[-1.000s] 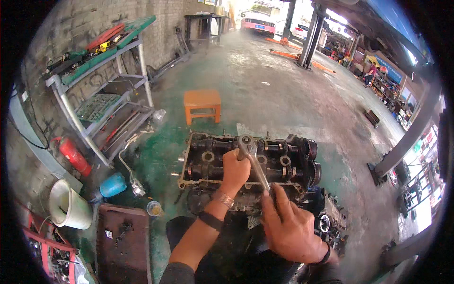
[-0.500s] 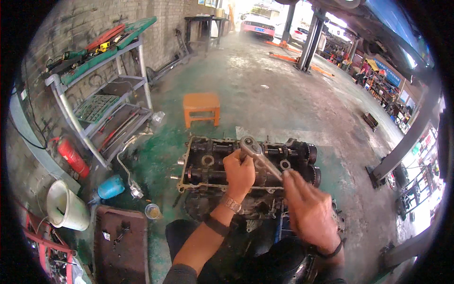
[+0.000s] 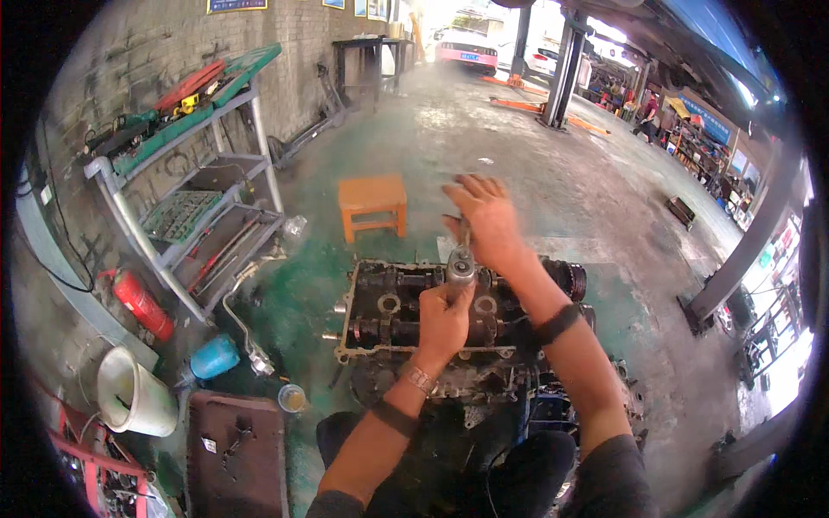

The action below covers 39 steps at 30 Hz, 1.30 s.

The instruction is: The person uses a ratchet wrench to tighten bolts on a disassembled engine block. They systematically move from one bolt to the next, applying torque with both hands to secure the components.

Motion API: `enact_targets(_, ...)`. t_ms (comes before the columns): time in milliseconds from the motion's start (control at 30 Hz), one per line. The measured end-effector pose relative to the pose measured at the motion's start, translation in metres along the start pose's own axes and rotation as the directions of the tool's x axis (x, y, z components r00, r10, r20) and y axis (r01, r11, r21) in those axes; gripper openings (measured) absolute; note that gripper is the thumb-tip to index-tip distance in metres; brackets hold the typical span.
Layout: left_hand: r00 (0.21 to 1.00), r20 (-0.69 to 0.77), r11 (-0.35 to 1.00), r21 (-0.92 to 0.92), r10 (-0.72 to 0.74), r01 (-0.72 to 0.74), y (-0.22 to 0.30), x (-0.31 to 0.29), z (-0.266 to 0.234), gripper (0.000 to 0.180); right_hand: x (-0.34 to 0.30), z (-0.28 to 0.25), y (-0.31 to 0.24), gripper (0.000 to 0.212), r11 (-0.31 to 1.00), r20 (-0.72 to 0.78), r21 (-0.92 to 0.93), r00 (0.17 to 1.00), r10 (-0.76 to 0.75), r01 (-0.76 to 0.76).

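While the engine cylinder head point(image 3: 406, 311) lies across the middle of the frame on the green-stained floor point(image 3: 302, 276), long axis running left to right, both hands meet over its centre. A ratchet wrench point(image 3: 460, 263) stands there with its round chrome head just above the casting and its handle running up and slightly left toward the top of the frame. That near-vertical line in the picture is the relation that matters: the tool's head sits directly above the left hand point(image 3: 443, 321), and the handle leads straight into the right hand point(image 3: 489, 220).

The left hand is clenched around the lower part of the tool, just under the chrome head, knuckles toward the camera. The right hand lies above it in the frame, farther from the person, fingers spread and blurred over the handle; whether it is actually gripping the handle or only resting on it cannot be told. The left hand is the nearer one to the casting, touching or almost touching its upper face.

Hidden: the socket and whatever fastener it sits on are covered by the left fist, and most of the handle is covered by the right palm. The right end of the casting passes behind the right forearm. The lower edge of the casting is masked by the person's dark trousers and loose parts beneath.
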State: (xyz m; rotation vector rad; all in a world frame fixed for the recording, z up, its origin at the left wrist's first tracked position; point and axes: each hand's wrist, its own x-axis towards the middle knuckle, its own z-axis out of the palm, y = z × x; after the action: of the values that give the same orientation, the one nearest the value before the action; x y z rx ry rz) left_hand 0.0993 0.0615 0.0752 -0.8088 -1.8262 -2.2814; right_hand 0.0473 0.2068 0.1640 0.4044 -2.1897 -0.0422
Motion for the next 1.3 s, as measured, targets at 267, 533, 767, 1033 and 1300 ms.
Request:
enact_targets(267, 0.994, -0.087, 0.995, -0.077, -0.065, 0.058, -0.006, -0.001, -0.003, 0.056, 0.009, 0.031, -0.019, 0.032, 0.96, -0.098, 0.28, 0.995, 0.034, -0.005)
enact_targets(533, 0.981, -0.185, 0.995, -0.086, -0.065, 0.049, -0.012, 0.0, 0.006, 0.06, -0.03, -0.029, -0.012, 0.029, 0.98, -0.081, -0.026, 0.978, 0.192, -0.195)
enact_targets(767, 0.982, -0.167, 0.993, -0.099, -0.087, 0.071, -0.025, 0.0, 0.008, 0.048, -0.098, -0.146, -0.062, 0.045, 0.949, 0.075, -0.136, 0.952, 0.297, -0.286)
enact_targets(1033, 0.979, -0.149, 0.989, -0.066, -0.141, 0.133, -0.025, 0.0, 0.007, 0.013, -0.121, -0.198, -0.126, 0.056, 0.994, 0.241, 0.104, 0.97, -0.014, -0.011)
enact_targets(1300, 0.995, -0.021, 0.995, -0.037, -0.096, 0.096, -0.033, 0.002, -0.007, 0.039, -0.096, -0.196, -0.085, 0.047, 0.995, 0.243, 0.062, 0.968, 0.064, -0.082)
